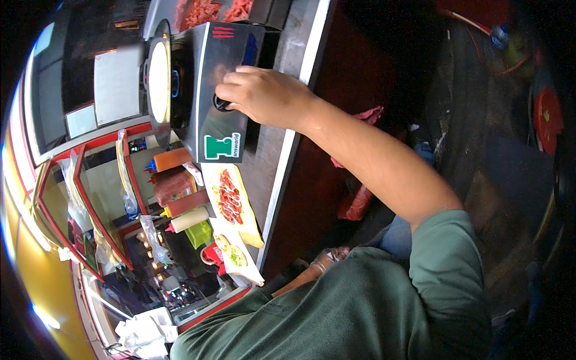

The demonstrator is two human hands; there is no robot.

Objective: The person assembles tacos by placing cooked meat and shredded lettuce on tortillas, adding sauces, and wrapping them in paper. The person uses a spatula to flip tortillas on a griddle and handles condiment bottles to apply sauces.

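Note:
My right hand (255, 93) is bare and reaches across to the front panel of a steel gas stove (210, 129). Its fingers are closed on a black control knob (221, 104), which they partly cover. A blue flame (175, 83) burns below a round, dark flat pan (161, 129) that carries a pale, round flatbread (158, 81). My left hand (330, 258), in a clear plastic glove, is low beside my body; its fingers are too indistinct to read. On the counter, a flatbread with red chopped filling and sauce (230, 198) lies on yellow paper, near another with greens (233, 251).
Sauce bottles, an orange one (173, 159) and a cream one (189, 219) among them, line the counter beside the food. Trays of red shredded food (204, 13) stand past the stove. Red-framed glass shelves (99, 186) rise behind. A red basin (547, 120) is on the floor.

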